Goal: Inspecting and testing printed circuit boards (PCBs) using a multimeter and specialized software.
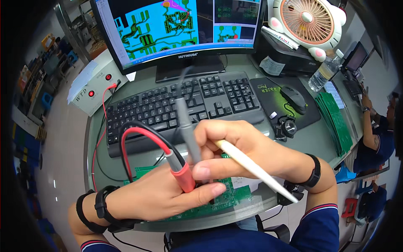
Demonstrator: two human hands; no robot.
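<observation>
My left hand (147, 193) is closed around a red test probe (183, 178) with a grey collar. A red cable (142, 131) and a black one loop up from it. The probe's tip is hidden behind my fingers. My right hand (239, 147) is closed, with a cream-white stick-shaped tool (256, 170) lying across it, its pointed end toward the lower right. A grey tapered handle (187, 128), blurred, rises at the right thumb and fingertips and seems pinched there. Both hands nearly touch above a green circuit board (242, 196), partly covered by them.
Behind my hands are a black keyboard (147, 109) and a monitor (168, 29). A white power box (96, 86) stands left. To the right lie a mouse (294, 100), a black round-lensed device (287, 127), a bottle (324, 73) and stacked green boards (334, 122). A person (375, 130) sits beyond.
</observation>
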